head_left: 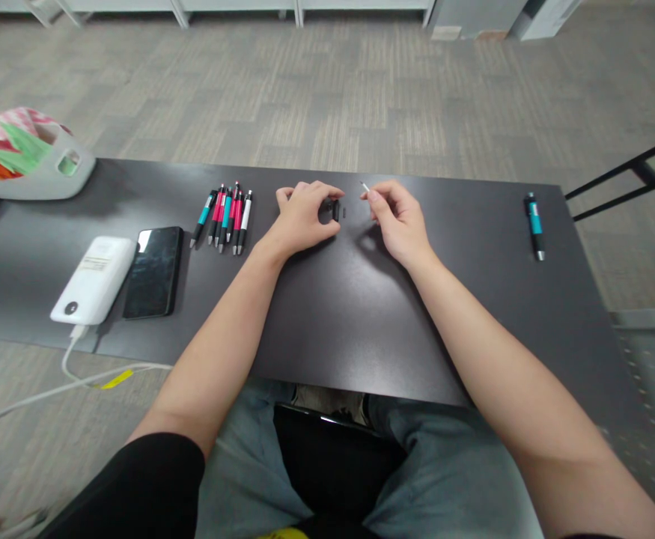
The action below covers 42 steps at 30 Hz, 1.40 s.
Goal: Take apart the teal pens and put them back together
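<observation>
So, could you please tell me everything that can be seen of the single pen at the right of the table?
The pen has a teal middle section between black ends, and a silvery tip. Its body looks like plastic; the tip may be metal. It lies flat on the dark table, near the right edge, its tip toward the near edge. Only the table touches it.

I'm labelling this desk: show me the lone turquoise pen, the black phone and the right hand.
Lone turquoise pen [535, 221], head view: its turquoise barrel.
Black phone [154, 273], head view: middle of its screen.
Right hand [401, 223], head view: back of the hand.
</observation>
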Available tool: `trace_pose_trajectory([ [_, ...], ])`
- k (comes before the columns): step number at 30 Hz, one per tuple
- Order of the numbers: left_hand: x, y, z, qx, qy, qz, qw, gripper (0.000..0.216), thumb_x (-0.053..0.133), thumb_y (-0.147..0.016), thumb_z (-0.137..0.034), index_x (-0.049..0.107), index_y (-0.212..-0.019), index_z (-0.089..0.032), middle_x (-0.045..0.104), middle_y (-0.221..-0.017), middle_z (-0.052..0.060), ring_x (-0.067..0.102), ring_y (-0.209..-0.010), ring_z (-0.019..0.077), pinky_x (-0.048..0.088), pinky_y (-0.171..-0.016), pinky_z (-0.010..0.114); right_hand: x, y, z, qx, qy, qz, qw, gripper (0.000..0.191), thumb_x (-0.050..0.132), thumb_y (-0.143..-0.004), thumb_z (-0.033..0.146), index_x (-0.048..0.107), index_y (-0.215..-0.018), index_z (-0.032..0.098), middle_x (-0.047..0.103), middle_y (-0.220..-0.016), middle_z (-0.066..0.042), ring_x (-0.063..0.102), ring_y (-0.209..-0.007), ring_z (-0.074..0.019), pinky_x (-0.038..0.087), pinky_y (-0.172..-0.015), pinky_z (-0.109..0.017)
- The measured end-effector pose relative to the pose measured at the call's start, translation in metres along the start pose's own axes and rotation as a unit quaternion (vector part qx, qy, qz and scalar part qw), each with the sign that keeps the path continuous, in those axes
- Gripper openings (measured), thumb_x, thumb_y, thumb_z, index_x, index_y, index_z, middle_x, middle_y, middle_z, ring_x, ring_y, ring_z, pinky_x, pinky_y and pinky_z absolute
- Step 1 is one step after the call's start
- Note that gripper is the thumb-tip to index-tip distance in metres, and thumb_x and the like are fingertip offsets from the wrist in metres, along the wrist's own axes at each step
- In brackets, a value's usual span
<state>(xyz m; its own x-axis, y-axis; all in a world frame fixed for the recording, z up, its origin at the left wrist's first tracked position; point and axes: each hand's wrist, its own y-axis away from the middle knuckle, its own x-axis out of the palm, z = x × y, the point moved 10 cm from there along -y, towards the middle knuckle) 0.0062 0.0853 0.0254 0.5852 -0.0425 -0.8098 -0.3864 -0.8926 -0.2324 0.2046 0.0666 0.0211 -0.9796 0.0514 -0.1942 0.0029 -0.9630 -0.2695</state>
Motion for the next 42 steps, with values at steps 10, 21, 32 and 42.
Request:
trace_pose_trajectory([
  [10,-0.012,0.002,-0.014,0.011,0.013,-0.034,0.999,0.062,0.085,-0.101,-0.033,0.075,-0.161,-0.039,0.082,-0.164,0.009,0.075,-0.145,0.0400,0.044,-0.127,0.060,0.002,0.000,-0.004,-0.016,0.008,0.010,1.000,0.062,0.081,-0.110,0.092,0.076,-0.100,0.031,0.059,-0.084,0.001,0.062,-0.089,-0.0242,0.060,-0.090,-0.041],
  [21,-0.019,-0.004,-0.031,0.037,0.033,-0.065,0.997,0.022,0.069,-0.126,-0.052,0.083,-0.126,-0.035,0.092,-0.127,0.005,0.081,-0.123,0.0312,0.053,-0.128,0.059,0.007,0.004,0.001,-0.017,0.023,0.031,0.999,0.060,0.088,-0.107,0.090,0.077,-0.101,0.031,0.069,-0.092,-0.001,0.066,-0.097,-0.0262,0.062,-0.097,-0.042],
  [32,-0.047,0.014,-0.035,0.035,-0.009,-0.195,0.980,0.016,0.069,-0.127,-0.046,0.079,-0.123,-0.034,0.085,-0.120,0.007,0.079,-0.123,0.0321,0.056,-0.129,0.059,-0.019,-0.002,-0.019,-0.048,0.017,-0.090,0.995,0.067,0.074,-0.111,0.098,0.075,-0.125,0.033,0.060,-0.100,-0.003,0.070,-0.107,-0.0304,0.067,-0.104,-0.048],
  [42,-0.014,0.005,-0.054,0.084,-0.044,-0.040,0.995,0.009,0.079,-0.113,-0.032,0.086,-0.109,-0.035,0.087,-0.121,0.003,0.076,-0.123,0.0342,0.045,-0.134,0.064,-0.020,-0.003,-0.019,-0.004,-0.031,-0.090,0.995,0.056,0.083,-0.113,0.087,0.076,-0.123,0.032,0.075,-0.115,-0.007,0.075,-0.123,-0.0314,0.071,-0.108,-0.048],
])
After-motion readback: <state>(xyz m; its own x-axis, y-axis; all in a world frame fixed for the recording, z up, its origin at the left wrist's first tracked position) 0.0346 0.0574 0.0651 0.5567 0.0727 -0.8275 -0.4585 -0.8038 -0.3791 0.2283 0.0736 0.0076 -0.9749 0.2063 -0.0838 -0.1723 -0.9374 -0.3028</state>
